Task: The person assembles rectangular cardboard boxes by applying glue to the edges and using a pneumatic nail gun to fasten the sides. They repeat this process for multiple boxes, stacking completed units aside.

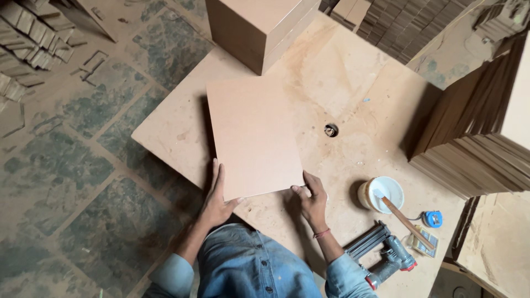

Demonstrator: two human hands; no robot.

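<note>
Left hand (216, 197): laid against the near-left corner of the board, fingers stretched along its left edge, thumb on the top face. Grip is pinched on the corner.
Right hand (310, 197): at the near-right corner of the board, thumb on the top face, fingers curled below the edge and partly hidden. Clamped on the board.
Hands, relative: well apart, one at each near corner.
Board (253, 135): flat rectangular fibreboard panel, plain tan. It lies over the worktable near its left edge; whether it rests on the surface or is lifted slightly cannot be told.
Worktable (353, 83): dusty board surface with a small round hole (330, 130) just right of the panel. What sits in the hole is too small to make out.
Box (259, 27): assembled from the same material, at the far side of the table, cut off by the top edge.
Panel stack (475, 138): leaning sheets at the right, cut off by the frame.
Glue pot (382, 194): white tub with a wooden stick (407, 222) in it, near the right hand.
Nail gun (386, 256): grey, on the near-right table edge, partly covered by the sleeve.
Tape measure (433, 219): blue, beside the stick.
Floor (83, 165): stone slabs with scattered offcuts.
</note>
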